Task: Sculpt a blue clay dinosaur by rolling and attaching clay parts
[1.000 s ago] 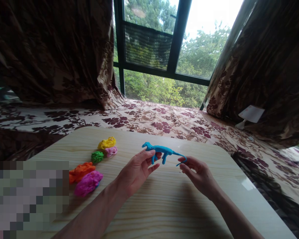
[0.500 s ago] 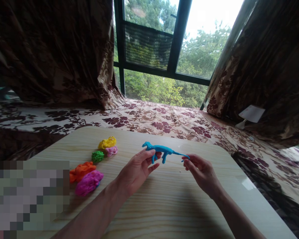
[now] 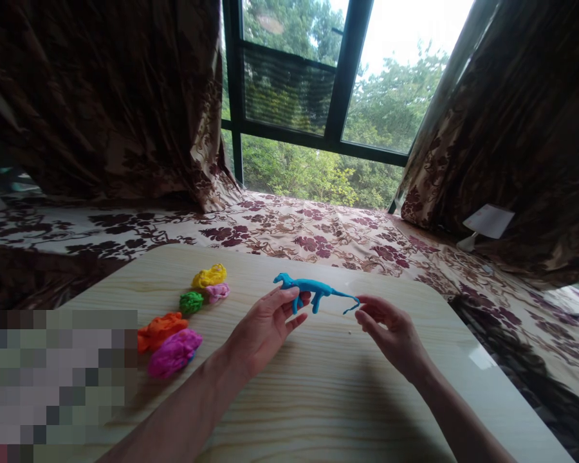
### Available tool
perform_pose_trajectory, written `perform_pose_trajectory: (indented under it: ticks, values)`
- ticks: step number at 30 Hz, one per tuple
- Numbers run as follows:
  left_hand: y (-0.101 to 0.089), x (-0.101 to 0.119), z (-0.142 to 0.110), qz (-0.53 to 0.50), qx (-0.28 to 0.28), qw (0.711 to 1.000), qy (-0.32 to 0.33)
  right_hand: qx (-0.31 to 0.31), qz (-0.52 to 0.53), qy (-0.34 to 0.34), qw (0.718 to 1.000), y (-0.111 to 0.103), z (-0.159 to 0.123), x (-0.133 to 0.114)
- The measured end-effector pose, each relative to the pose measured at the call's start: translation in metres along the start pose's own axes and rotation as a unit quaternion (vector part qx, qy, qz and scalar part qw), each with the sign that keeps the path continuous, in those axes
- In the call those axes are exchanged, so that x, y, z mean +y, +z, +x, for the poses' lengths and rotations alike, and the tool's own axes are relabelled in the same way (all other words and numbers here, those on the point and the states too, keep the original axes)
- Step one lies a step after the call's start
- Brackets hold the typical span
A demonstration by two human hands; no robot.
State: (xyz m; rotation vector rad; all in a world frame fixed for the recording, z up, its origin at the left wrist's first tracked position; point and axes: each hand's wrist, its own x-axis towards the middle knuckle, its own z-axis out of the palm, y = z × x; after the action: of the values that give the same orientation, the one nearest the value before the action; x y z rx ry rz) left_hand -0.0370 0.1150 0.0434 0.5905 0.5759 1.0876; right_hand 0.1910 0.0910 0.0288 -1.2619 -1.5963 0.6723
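Observation:
A blue modelling-clay animal figure [image 3: 313, 287] is up above the table, its head to the left and its long thin tail to the right. My left hand [image 3: 265, 325] grips it by the front part, thumb on the near side and the other fingers behind and below. The tail's end bends down and back in a hook. Right beside that bend is my right hand [image 3: 386, 331], thumb and forefinger slightly apart, with the forefinger tip at or touching the tail.
On the pale wood-grain table [image 3: 280, 399], clay lumps lie at the left: yellow [image 3: 210, 276], green [image 3: 191, 303], pale pink [image 3: 217, 293], orange [image 3: 161, 331] and magenta [image 3: 174, 354]. Beyond are patterned cloth [image 3: 313, 244], curtains, a window and a small white lamp [image 3: 488, 222].
My right thumb and forefinger have parted from the tail's end, which now hangs in a clear downward hook. My left hand still holds the figure, almost unmoved.

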Motion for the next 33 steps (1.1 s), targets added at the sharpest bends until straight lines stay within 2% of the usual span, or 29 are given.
perform_pose_trajectory:
  ticks: [9, 23, 33]
  values:
    - [-0.001, -0.0004, 0.001, 0.005, 0.001, 1.0, -0.003, 0.006, -0.003, 0.02, 1.0, -0.0009, -0.0015, -0.0021]
    - [-0.0012, -0.0044, 0.0007, 0.019, -0.006, 1.0, -0.006, -0.003, -0.053, -0.016, 0.998, 0.0012, -0.0025, -0.0061]
    - [-0.0003, -0.0047, 0.0013, 0.015, -0.001, 1.0, -0.003, -0.004, -0.044, 0.006, 0.999, -0.0037, -0.0006, -0.0029]
